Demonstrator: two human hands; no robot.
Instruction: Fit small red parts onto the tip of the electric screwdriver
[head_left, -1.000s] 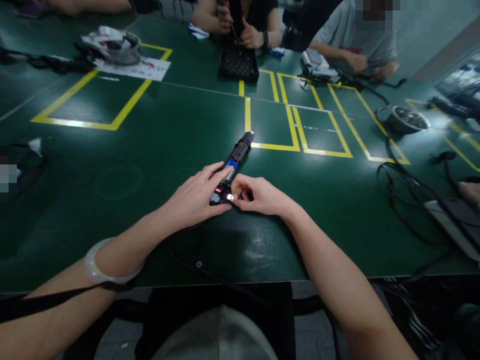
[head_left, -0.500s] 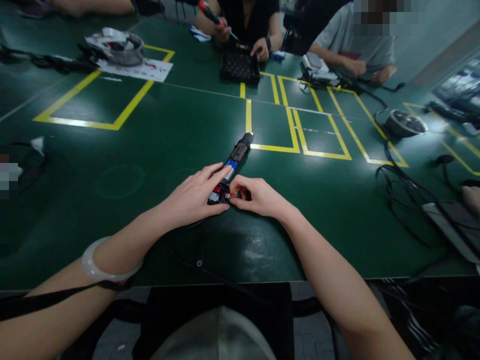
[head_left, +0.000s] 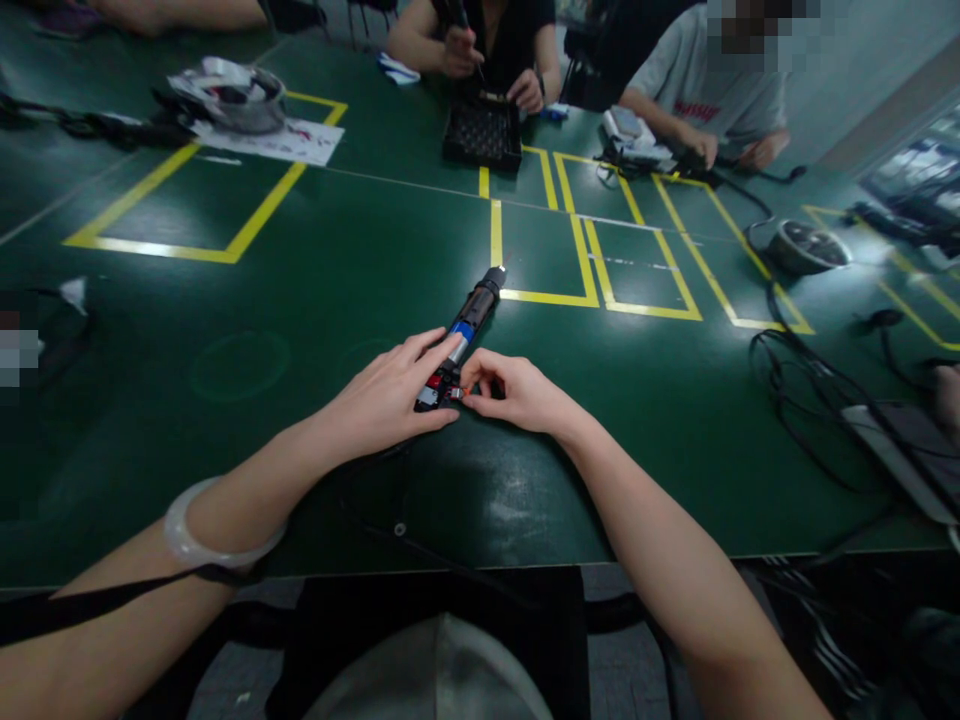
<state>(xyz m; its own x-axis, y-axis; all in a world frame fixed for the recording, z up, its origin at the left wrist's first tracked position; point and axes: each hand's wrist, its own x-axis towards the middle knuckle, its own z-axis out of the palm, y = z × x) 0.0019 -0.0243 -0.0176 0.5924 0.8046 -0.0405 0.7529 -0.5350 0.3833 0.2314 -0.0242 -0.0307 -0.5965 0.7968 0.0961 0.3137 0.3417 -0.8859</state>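
Observation:
On the green table [head_left: 360,310] lies a long, slim black device [head_left: 480,297], its far end pointing away from me and slightly right. Blue, silver and red parts show inside its casing. My left hand [head_left: 386,390] lies over the near half, fingers stretched across it and thumb around the near end, holding it against the table. Close on its right side, my right hand [head_left: 517,393] pinches a small silver connector [head_left: 456,393] with orange-red wire. The fingertips partly cover it, so its exact shape is unclear.
Black cord [head_left: 400,530] runs near the front edge. Across the table, a person works over a black tray [head_left: 482,135] with a screwdriver-like tool. Yellow tape outlines [head_left: 551,297], a round metal bowl [head_left: 247,105] at left, and coiled cables [head_left: 787,380] at right lie around.
My hands and the device hold nearly the same place, with only a slight shift of the right fingers. Across the table, the co-worker's tool has swung more upright.

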